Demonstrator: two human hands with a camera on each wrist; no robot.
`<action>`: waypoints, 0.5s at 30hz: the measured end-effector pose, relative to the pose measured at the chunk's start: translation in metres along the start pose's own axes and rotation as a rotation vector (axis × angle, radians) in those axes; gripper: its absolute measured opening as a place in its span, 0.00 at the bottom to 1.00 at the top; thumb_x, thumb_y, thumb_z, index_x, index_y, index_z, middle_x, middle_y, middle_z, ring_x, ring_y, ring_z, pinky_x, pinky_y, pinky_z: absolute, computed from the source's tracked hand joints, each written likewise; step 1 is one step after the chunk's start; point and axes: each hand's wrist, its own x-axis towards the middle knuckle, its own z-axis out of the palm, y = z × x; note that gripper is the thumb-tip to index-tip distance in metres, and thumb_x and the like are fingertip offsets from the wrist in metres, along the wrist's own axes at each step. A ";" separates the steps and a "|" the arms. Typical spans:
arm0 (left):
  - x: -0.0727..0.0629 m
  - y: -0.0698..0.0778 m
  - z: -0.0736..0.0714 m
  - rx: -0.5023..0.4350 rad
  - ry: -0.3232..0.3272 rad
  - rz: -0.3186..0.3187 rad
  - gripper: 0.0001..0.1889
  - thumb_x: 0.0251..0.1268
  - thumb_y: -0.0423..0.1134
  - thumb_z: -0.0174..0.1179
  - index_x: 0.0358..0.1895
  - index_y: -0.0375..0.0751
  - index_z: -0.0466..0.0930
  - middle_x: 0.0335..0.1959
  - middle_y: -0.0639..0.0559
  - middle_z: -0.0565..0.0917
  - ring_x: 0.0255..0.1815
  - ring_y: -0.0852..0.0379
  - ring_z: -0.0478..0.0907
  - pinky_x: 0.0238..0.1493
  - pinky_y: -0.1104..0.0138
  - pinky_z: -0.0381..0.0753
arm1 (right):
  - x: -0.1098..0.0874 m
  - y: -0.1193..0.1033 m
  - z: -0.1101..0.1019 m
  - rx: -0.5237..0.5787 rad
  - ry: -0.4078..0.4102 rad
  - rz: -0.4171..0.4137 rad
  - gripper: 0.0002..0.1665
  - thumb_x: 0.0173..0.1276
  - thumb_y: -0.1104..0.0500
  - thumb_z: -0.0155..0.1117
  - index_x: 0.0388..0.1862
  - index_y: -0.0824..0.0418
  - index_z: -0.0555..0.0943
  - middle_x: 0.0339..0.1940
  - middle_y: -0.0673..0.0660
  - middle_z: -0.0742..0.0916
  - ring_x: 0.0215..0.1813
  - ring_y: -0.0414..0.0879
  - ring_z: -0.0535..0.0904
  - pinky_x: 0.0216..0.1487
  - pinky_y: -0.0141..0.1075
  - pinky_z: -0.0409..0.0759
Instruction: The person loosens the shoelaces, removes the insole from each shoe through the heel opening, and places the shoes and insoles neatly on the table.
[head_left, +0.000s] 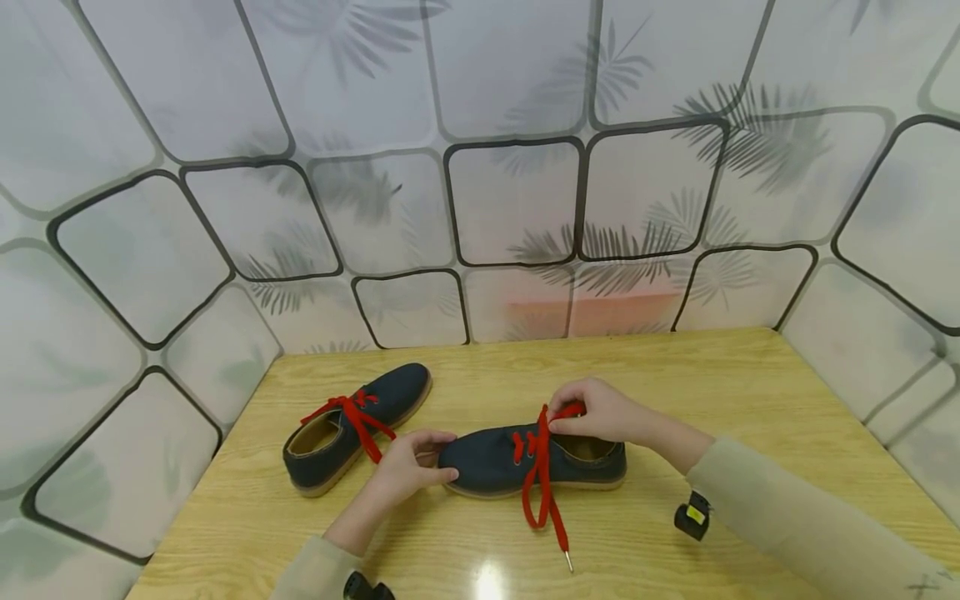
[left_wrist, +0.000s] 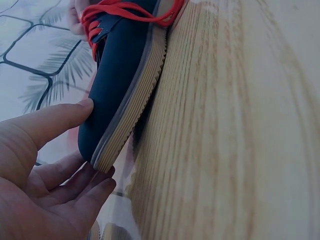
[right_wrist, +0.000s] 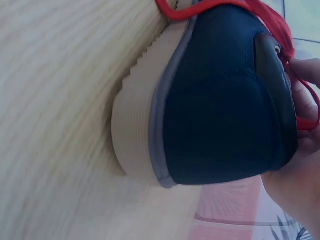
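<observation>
A navy lace-up shoe [head_left: 487, 458] lies on the table with its toe to the left and its heel to the right. My left hand [head_left: 408, 471] holds its toe, the thumb on the near side and the fingers around the tip, also seen in the left wrist view at the shoe's toe [left_wrist: 112, 100]. Above the shoe's opening, my right hand [head_left: 596, 410] pinches the red shoelace [head_left: 543, 450]. One loop and a metal-tipped end of that lace hang over the near side. In the right wrist view the heel [right_wrist: 220, 125] partly hides the right fingers.
A matching navy shoe [head_left: 390, 392] with a red lace tied in a bow [head_left: 352, 408] stands at the left, toe pointing away. The wooden table [head_left: 712, 375] meets a patterned curtain [head_left: 510, 200] at the back and sides.
</observation>
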 end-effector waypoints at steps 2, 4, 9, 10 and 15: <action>0.000 0.000 0.000 0.001 0.000 0.003 0.28 0.61 0.26 0.76 0.65 0.28 0.81 0.64 0.30 0.83 0.66 0.33 0.82 0.63 0.53 0.88 | 0.000 0.000 0.001 0.025 0.012 0.032 0.04 0.73 0.62 0.71 0.38 0.62 0.88 0.40 0.55 0.91 0.41 0.40 0.84 0.47 0.31 0.86; -0.001 0.000 0.001 0.004 -0.001 0.001 0.28 0.61 0.26 0.76 0.65 0.28 0.81 0.64 0.30 0.83 0.66 0.33 0.82 0.64 0.52 0.88 | 0.000 0.000 0.002 0.064 0.024 0.066 0.04 0.73 0.63 0.70 0.39 0.64 0.88 0.40 0.55 0.91 0.42 0.42 0.84 0.47 0.32 0.86; 0.000 0.000 0.001 0.003 -0.005 -0.008 0.28 0.62 0.27 0.75 0.66 0.29 0.81 0.65 0.30 0.83 0.66 0.34 0.82 0.63 0.54 0.89 | 0.001 0.001 0.003 0.166 0.076 0.147 0.08 0.73 0.63 0.67 0.41 0.69 0.88 0.37 0.51 0.91 0.40 0.42 0.83 0.46 0.34 0.84; 0.000 0.000 0.001 0.003 -0.007 -0.010 0.28 0.62 0.27 0.75 0.66 0.29 0.81 0.65 0.30 0.83 0.66 0.34 0.82 0.63 0.55 0.89 | 0.001 0.002 0.002 0.188 0.087 0.163 0.09 0.72 0.63 0.67 0.42 0.69 0.87 0.35 0.50 0.90 0.39 0.42 0.82 0.45 0.33 0.84; -0.001 0.002 0.001 -0.003 -0.012 -0.008 0.28 0.63 0.27 0.75 0.67 0.29 0.80 0.66 0.30 0.82 0.67 0.33 0.82 0.64 0.54 0.88 | 0.001 0.006 0.001 0.289 0.116 0.195 0.10 0.73 0.64 0.62 0.41 0.72 0.85 0.29 0.46 0.83 0.36 0.42 0.78 0.43 0.34 0.82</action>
